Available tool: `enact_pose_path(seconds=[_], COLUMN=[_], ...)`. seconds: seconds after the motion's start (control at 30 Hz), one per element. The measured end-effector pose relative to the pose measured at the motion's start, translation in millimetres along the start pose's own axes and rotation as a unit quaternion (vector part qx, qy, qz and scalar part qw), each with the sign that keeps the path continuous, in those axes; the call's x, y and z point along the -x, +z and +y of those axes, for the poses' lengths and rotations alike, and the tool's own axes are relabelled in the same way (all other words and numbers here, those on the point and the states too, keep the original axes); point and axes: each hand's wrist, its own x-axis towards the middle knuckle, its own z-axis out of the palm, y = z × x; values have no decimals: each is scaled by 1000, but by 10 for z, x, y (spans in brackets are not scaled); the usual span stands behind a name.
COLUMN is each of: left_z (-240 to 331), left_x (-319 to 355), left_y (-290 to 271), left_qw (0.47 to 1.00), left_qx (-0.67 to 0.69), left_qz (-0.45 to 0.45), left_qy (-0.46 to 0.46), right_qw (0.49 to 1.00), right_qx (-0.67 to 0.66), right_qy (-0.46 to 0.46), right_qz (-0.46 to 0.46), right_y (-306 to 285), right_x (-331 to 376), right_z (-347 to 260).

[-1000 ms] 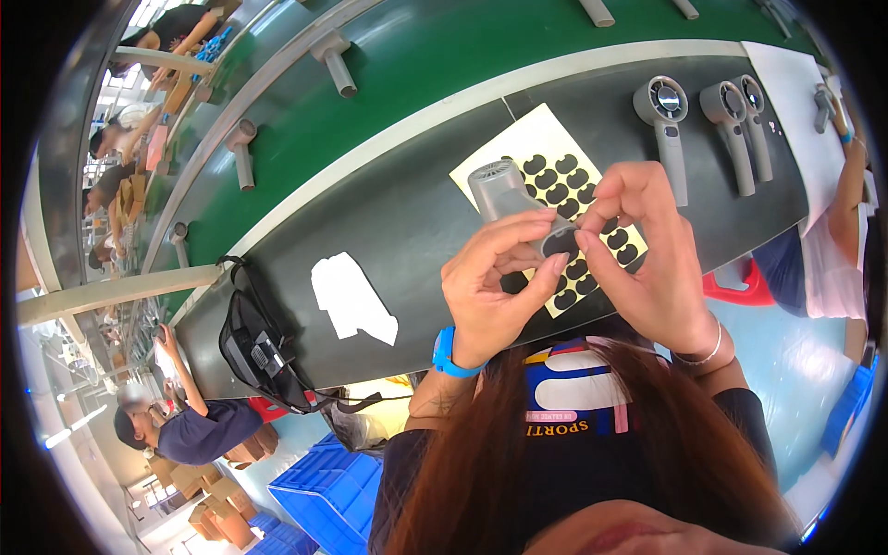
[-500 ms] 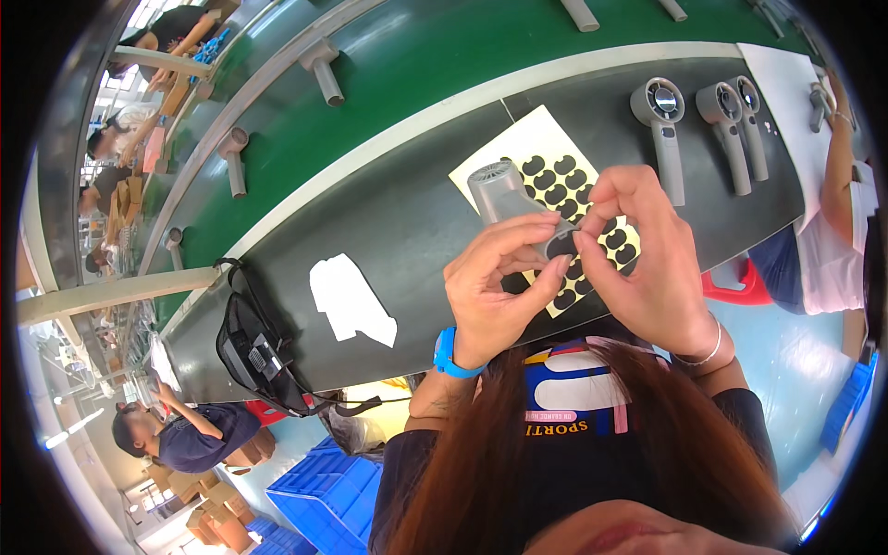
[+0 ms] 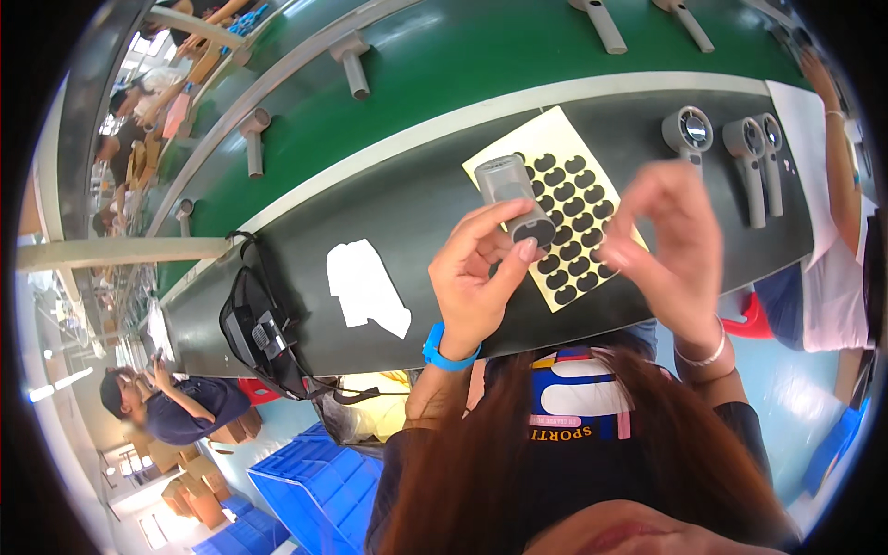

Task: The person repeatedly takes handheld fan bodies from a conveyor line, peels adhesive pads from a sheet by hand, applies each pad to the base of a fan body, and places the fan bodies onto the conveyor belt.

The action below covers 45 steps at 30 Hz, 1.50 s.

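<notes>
My left hand [image 3: 472,287] is closed around a grey handheld fan [image 3: 504,180], its handle end tilted toward me. A black rounded sticker [image 3: 534,232] covers that end, with my thumb at its lower edge. Just to the right, my right hand [image 3: 680,254] hovers over the sticker sheet with fingers curled toward the thumb. Motion smears it, and whether anything sits between the fingertips does not show. Under the fan lies the pale yellow sheet [image 3: 518,134] with rows of black stickers.
Three grey fans [image 3: 689,134] lie on the dark table at the right, near a person's arm [image 3: 826,102]. Left of me are a white paper piece [image 3: 363,287] and a black bag [image 3: 254,324]. More fans [image 3: 606,26] lie on the green conveyor [image 3: 462,55]. Blue crates [image 3: 314,481] stand below.
My right hand has moved off the fan's handle end to the right. The left hand still holds the fan, its end now showing the black sticker openly. The whole view has shifted slightly.
</notes>
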Motion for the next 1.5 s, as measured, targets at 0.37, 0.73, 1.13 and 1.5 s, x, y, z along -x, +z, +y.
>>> enact_pose_path(seconds=[0.37,0.73,1.13,1.5], left_z=[52,204,-1141,-1216], left_x=[-87,-675,-2752,-3028], left_y=[-100,-332,-692,291], left_qw=[999,997,876,662], left_qx=[16,-22,-410,-564], left_qz=[-27,-23,-62,-243], left_qy=[34,66,246,429], right_qw=[743,759,770,794], right_qx=[-515,-508,-510,-592], right_qy=[-251,-241,-232,-62], right_qz=[-347,-329,-306,-123], right_y=[-271,-432,-702,-626], right_x=[15,-126,-605,-354], right_z=[-839,-827,-687,-731])
